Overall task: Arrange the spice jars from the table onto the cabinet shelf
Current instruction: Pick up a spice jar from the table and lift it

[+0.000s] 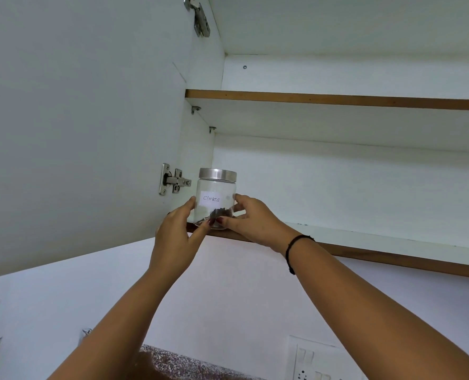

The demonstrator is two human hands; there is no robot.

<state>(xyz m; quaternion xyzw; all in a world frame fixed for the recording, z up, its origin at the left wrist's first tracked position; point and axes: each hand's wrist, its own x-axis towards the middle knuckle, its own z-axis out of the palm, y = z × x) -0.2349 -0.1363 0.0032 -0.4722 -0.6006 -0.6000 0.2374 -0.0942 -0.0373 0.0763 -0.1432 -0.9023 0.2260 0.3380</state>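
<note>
Two hands are up at the cabinet. From the left: the open door [63,133], its hinge [174,182] just beside the action, then the left hand [177,231], fingers curled round the jar [217,198]. Labelled Cloves, it stands upright at the front left corner of the shelf [365,241], right at the lip. The right hand [250,218] clasps the other side. Whether the base sits fully on the board, I can't tell. Let go this near the edge and it could tip off forward; shove it left and the glass may knock that hinge.
</note>
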